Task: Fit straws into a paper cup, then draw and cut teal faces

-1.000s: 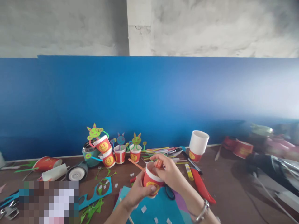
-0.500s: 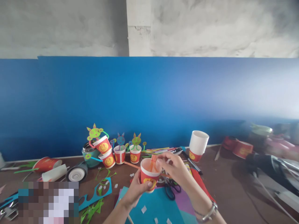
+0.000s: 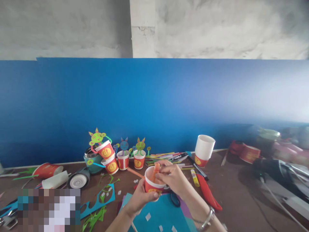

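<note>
Red-and-white paper forms the cup (image 3: 152, 186), held over a blue sheet (image 3: 166, 211) on the table (image 3: 236, 193). My left hand (image 3: 142, 198) is curled round its outer wall, thumb across the front; my right hand (image 3: 174, 178) is drawn narrow at the mouth, thumb and fingers pinching a bent orange straw (image 3: 157, 168) that reaches inside. Chief risks, as I judge them: too hard a squeeze from the left could buckle the thin wall; a sharp tug from the right could crease the straw, tear the paper or tip the cup from my grip. The side straw (image 3: 135, 172), also orange, could kink if knocked against the cup with the blue face (image 3: 123, 161) near its tip. Whether both lengths are one, I cannot tell. Orientation: the mouth faces up and slightly toward me, its rim sloping down to the right. The cup's long axis runs near vertical; the side straw points left and away from me.
</note>
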Demonstrator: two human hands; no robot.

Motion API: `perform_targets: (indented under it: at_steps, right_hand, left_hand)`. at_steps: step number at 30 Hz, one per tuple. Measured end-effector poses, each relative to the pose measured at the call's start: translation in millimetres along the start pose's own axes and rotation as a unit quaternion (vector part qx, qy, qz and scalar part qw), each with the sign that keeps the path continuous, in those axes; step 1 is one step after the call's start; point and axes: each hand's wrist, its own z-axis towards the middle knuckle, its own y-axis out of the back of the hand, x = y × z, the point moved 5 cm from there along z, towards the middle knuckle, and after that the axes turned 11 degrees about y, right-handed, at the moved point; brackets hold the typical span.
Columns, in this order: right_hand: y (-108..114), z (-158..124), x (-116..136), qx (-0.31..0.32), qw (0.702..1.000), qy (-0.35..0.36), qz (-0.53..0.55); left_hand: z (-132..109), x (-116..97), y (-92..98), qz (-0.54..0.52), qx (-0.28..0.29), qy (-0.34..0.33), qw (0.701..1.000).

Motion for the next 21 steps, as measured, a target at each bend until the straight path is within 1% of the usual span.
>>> perform_targets:
  at_steps: [3, 5, 7, 9, 11, 13, 16, 18, 19, 21]
  right_hand:
    - [-3.9, 0.6, -1.6, -0.008, 1.0, -0.01, 0.019]
    - [-3.6, 0.5, -2.5, 0.003, 1.0, -0.019, 0.023]
    - [1.1, -0.3, -2.4, 0.024, 0.999, -0.028, 0.008]
    - [10.3, -1.9, -0.4, 0.036, 0.999, -0.027, -0.03]
    - [20.5, -4.0, 5.1, 0.032, 0.996, -0.003, -0.078]
    - [25.7, -6.7, 12.9, 0.033, 0.992, 0.032, -0.119]
    - [19.6, -10.2, 24.1, 0.073, 0.982, 0.075, -0.159]
    - [13.8, -11.1, 29.8, 0.092, 0.977, 0.087, -0.17]
    - [12.9, -11.0, 32.1, 0.088, 0.977, 0.088, -0.172]
    - [15.5, -10.7, 35.2, 0.058, 0.978, 0.083, -0.185]
  left_hand:
    - [-0.5, -1.3, -1.3, 0.011, 0.005, -0.002, 1.0]
    - [-1.2, -2.7, -2.7, 0.012, 0.008, 0.0, 1.0]
    - [-1.8, -5.1, -3.7, 0.007, 0.005, 0.002, 1.0]
    - [-2.5, -9.0, -3.6, 0.004, -0.006, -0.003, 1.0]
    - [-3.0, -12.7, -3.5, 0.008, -0.015, -0.012, 1.0]
    - [-3.1, -14.4, -4.3, 0.013, -0.013, -0.017, 1.0]
    - [-3.0, -13.9, -4.9, 0.016, -0.013, -0.019, 1.0]
    - [-2.8, -13.4, -3.6, 0.013, -0.023, -0.02, 0.999]
    - [-2.7, -13.4, -2.6, 0.012, -0.028, -0.02, 0.999]
    - [-2.4, -14.2, -0.6, 0.013, -0.034, -0.021, 0.999]
